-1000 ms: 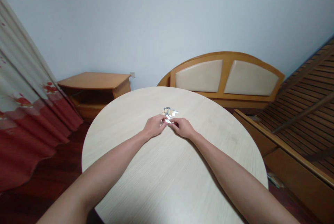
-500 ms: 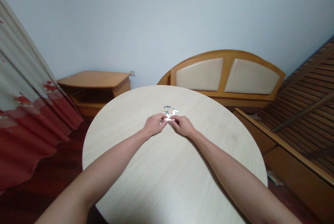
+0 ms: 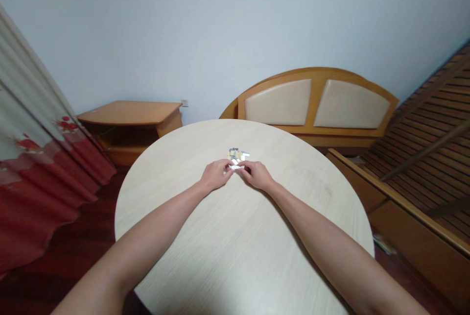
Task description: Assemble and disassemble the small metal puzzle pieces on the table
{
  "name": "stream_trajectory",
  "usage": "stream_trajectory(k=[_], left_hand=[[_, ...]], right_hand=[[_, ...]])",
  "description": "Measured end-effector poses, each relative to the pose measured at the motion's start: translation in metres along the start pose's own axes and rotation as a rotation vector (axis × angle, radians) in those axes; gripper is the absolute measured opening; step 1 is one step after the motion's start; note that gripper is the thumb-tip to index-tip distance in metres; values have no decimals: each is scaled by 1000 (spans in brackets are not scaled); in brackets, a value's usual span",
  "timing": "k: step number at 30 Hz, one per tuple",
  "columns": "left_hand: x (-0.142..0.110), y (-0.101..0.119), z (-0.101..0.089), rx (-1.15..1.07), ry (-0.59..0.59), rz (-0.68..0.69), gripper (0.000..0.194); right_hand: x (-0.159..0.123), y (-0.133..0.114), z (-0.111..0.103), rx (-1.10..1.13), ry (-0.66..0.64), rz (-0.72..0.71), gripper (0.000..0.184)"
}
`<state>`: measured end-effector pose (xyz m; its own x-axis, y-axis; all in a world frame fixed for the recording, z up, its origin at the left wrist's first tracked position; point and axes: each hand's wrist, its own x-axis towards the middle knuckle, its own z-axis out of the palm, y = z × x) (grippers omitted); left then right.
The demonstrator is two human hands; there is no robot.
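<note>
The left hand [image 3: 216,175] and right hand [image 3: 257,176] each appear to pinch an end of a small bright white piece [image 3: 236,168], over the round, pale wood-grain table [image 3: 235,236]. The step in hand looks like fine two-handed fingerwork, calling next for a steady grip. Small grey, tan and white parts [image 3: 235,154] lie just beyond the fingertips.
</note>
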<state>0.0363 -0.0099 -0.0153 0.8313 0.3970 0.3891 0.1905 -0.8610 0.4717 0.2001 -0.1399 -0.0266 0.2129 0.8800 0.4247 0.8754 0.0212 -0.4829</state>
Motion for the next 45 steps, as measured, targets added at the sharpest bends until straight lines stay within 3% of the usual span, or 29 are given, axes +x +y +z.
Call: stream_trajectory(k=[24, 45], left_hand=[[0, -4, -2, -46, 22, 93, 22], [-2, -2, -4, -40, 0, 68, 20]], right_hand=[[0, -2, -1, -50, -28, 27, 28], [0, 0, -1, -22, -10, 43, 26]])
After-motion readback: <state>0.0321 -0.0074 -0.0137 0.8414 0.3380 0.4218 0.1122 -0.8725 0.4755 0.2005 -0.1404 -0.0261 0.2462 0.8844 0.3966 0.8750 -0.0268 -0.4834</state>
